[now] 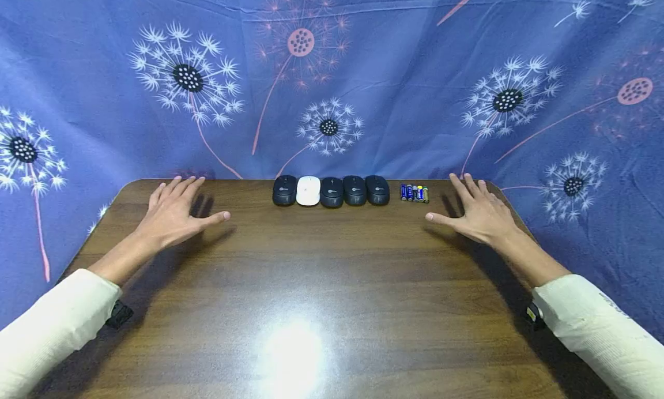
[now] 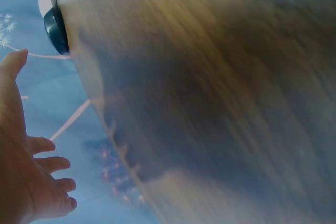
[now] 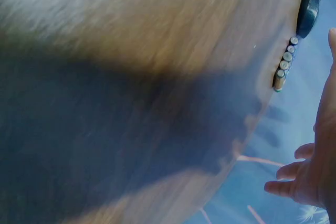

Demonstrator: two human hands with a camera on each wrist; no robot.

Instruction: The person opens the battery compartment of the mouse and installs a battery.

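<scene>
Both hands hover over the far part of the wooden table (image 1: 311, 260) with fingers spread, holding nothing. My left hand (image 1: 173, 211) is at the far left, thumb pointing inward toward the mice. At the far right, my right hand (image 1: 482, 211) has its thumb close to a row of batteries (image 1: 415, 193). Along the back edge stands a row of computer mice: a black mouse (image 1: 284, 190), a white mouse (image 1: 308, 190), then three more black mice (image 1: 355, 191). In the right wrist view the batteries (image 3: 286, 64) lie side by side, ends facing the camera.
A blue cloth (image 1: 394, 99) printed with dandelions hangs right behind the table and along its sides. Bright glare (image 1: 293, 353) shows on the near part of the tabletop. Small dark devices are strapped under both sleeves (image 1: 62, 324).
</scene>
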